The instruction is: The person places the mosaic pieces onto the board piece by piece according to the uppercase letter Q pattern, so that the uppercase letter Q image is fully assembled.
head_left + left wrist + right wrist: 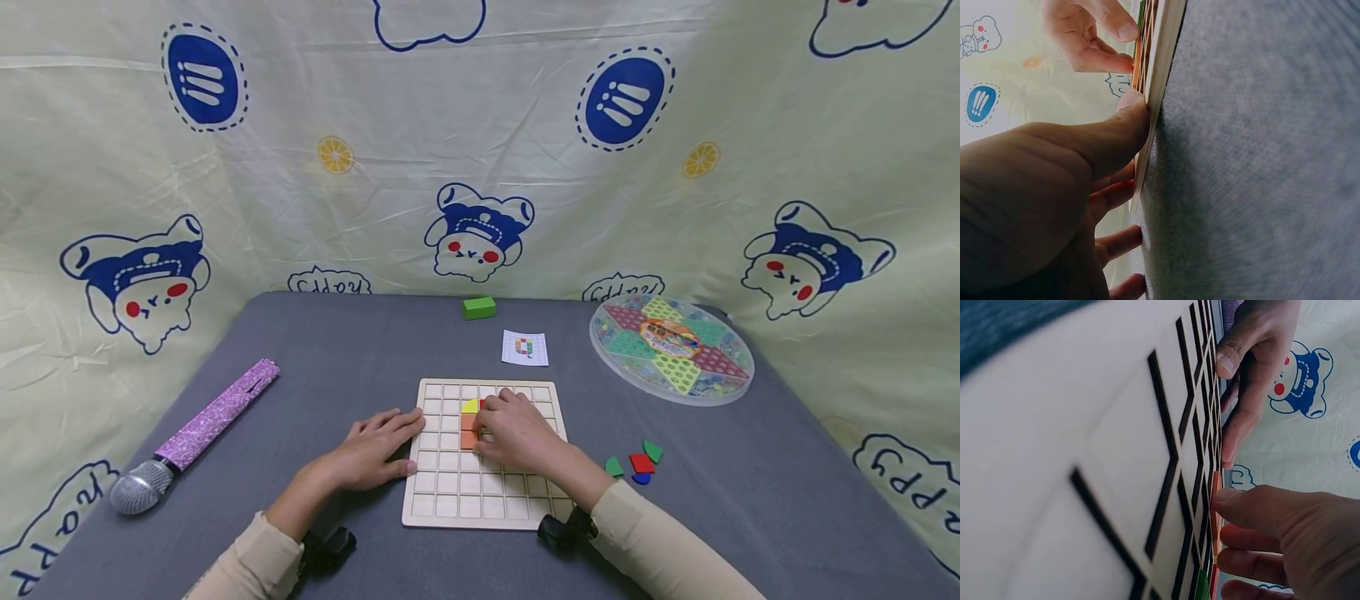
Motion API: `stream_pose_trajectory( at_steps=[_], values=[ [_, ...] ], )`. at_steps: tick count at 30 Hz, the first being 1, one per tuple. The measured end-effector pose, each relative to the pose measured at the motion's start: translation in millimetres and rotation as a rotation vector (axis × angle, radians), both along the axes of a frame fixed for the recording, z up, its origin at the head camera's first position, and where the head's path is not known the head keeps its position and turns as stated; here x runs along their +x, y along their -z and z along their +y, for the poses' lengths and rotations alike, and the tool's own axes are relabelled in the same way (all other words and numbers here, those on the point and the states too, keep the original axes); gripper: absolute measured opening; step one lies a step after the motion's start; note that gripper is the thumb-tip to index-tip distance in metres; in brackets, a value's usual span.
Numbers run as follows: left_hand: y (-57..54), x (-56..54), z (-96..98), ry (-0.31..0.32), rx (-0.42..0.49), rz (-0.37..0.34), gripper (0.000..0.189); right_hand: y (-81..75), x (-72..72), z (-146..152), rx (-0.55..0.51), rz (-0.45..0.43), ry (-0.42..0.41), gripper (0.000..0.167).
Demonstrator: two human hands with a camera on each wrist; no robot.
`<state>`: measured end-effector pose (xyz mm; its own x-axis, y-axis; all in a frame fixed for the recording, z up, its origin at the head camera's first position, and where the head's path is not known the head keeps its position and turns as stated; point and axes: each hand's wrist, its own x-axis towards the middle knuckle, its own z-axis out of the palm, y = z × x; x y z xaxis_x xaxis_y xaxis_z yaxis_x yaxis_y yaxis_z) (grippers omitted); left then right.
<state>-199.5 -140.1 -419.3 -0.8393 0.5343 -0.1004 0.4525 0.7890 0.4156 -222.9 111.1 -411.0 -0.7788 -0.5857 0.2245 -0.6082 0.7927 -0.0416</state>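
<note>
A pale wooden grid board (pixel 442 504) lies on the grey table in the head view. My left hand (pixel 372 450) rests at its left edge, fingers stretched out and thumb against the rim. Over the upper middle of the board is my right hand (pixel 517 429), its fingertips at the coloured tiles. Orange tiles (pixel 468 439) sit in the grid below a yellow rounded tile (pixel 470 407), and a bit of a red tile (pixel 483 405) shows beside the fingers. In the right wrist view the thumb touches an orange tile (pixel 1215 487); a green tile (pixel 1202 584) lies closer to the camera. The right hand hides part of the tiles.
Right of the board lie loose tiles: a red one (pixel 642 463), a blue one (pixel 641 479) and two green ones (pixel 652 451). Behind it are a pattern card (pixel 525 348) and a green block (pixel 479 308). A round game box (pixel 637 367) stands back right, a glittery microphone (pixel 217 418) left.
</note>
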Motion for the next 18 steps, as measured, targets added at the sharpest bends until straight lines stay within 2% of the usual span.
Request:
stream_pose_trajectory(
  at_steps=[10, 18],
  values=[
    [-0.8, 0.4, 0.2, 0.005, 0.006, 0.001, 0.065, -5.5, 4.9, 12, -0.042, 0.039, -0.008, 0.017],
    [-0.8, 0.9, 0.3, 0.006, 0.008, 0.0, 0.065, -12.2, 12.5, 37, -0.083, 0.016, 0.048, 0.024]
  ],
)
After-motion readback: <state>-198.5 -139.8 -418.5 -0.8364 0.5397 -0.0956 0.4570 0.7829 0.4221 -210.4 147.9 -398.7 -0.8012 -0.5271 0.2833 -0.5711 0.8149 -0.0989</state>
